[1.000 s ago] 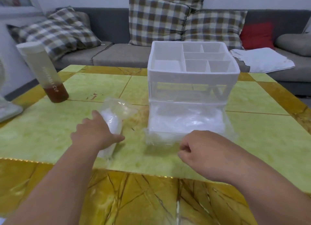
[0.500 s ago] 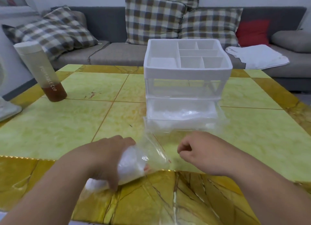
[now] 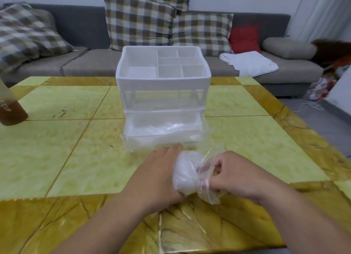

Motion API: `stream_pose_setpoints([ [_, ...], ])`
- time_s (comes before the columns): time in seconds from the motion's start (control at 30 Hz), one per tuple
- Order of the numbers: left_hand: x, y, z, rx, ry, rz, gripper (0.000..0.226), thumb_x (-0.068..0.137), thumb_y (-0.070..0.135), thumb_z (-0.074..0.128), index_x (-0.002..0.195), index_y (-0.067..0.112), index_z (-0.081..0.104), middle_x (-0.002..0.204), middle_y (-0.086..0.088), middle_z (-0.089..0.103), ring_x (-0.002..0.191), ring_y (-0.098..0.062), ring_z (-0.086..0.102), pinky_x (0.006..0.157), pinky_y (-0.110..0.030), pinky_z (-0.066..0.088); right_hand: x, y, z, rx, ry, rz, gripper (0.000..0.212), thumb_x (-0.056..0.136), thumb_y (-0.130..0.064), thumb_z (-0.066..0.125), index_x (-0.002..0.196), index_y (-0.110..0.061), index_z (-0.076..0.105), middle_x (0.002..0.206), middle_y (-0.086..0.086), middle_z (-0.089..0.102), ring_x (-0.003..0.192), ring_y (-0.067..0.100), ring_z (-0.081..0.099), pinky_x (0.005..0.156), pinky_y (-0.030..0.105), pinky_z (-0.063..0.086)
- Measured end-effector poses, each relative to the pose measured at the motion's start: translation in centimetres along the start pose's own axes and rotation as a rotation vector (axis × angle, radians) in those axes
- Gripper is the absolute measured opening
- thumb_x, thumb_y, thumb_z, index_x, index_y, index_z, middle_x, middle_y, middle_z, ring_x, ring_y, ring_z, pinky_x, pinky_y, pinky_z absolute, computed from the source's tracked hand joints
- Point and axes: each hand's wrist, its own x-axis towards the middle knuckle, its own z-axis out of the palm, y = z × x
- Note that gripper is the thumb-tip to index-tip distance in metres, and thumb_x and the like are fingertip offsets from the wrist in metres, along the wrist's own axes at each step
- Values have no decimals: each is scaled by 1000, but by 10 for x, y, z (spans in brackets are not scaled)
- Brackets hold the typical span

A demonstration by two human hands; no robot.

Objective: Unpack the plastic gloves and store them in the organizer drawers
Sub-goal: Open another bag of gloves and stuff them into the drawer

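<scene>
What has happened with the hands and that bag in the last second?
The left hand drew the bag of gloves from beside the organizer to the middle, before the open drawer. The right hand has taken hold of the bag's loose end. Organizer, drawer and bottle stayed put.

Worn at head height, wide-angle, looking forward and down across the tabletop. Close over its near edge, facing the organizer at centre, with the sofa well beyond. Single view only.
</scene>
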Motion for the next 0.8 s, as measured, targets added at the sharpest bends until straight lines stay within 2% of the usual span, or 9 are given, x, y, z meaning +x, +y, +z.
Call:
stream_pose_setpoints([
  [0.07, 7, 4, 6, -15, 31, 7, 99, 55, 50, 80, 140, 36, 31, 124, 16, 46, 115, -12, 45, 93, -30, 45, -2, 1, -6, -2, -56, 10, 3, 85, -21, 75, 87, -21, 77, 57, 0, 64, 51, 13, 54, 48, 21, 39],
  [0.13, 12, 5, 11, -19, 31, 3, 95, 52, 57, 80, 134, 39, 35, 119, 19, 49, 111, -10, 48, 88, -29, 46, -3, 5, -12, 15, -51, 17, 25, 97, -14, 58, 83, -28, 74, 68, 6, 71, 49, 16, 58, 44, 21, 40],
  [0.2, 16, 4, 14, -27, 13, 1, 98, 49, 62, 79, 135, 40, 36, 120, 21, 51, 111, -9, 49, 87, -26, 44, -2, 8, -15, 101, 12, 56, 31, 99, -8, 50, 85, -24, 72, 68, 9, 71, 45, 15, 58, 41, 21, 41],
  [0.3, 18, 5, 19, -64, 0, 9, 100, 49, 65, 77, 137, 41, 36, 123, 23, 48, 113, -7, 48, 91, -24, 42, 1, 13, -18, 170, 58, 62, 33, 96, -13, 60, 64, -10, 66, 59, 14, 65, 43, 17, 56, 41, 23, 42],
  [0.4, 17, 9, 22, -70, 10, 16, 100, 48, 68, 71, 137, 42, 34, 123, 23, 45, 114, -7, 45, 94, -25, 42, 1, 12, -13, 154, -73, 19, 41, 93, -24, 66, 52, -20, 63, 52, 8, 59, 42, 16, 52, 42, 23, 36],
  [0.5, 16, 13, 24, -19, 15, 0, 108, 44, 74, 59, 142, 41, 26, 130, 20, 40, 122, -9, 40, 100, -28, 41, 2, 11, -13, 209, -122, 7, 35, 89, -26, 72, 55, -26, 62, 51, 3, 55, 45, 15, 47, 43, 22, 33],
  [0.67, 16, 15, 25, -46, -41, -27, 119, 51, 59, 81, 148, 39, 16, 133, 16, 31, 127, -12, 34, 106, -29, 38, 5, 17, -19, 277, -219, -16, 39, 92, -19, 68, 55, -19, 60, 57, 10, 49, 45, 13, 44, 43, 21, 33],
  [0.8, 12, 20, 30, 1, -17, -18, 115, 57, 57, 78, 150, 37, 12, 134, 15, 30, 128, -11, 32, 102, -24, 37, 7, 22, -6, 310, -184, 52, 29, 75, -29, 70, 56, -14, 55, 54, 10, 51, 38, 12, 42, 40, 20, 29],
])
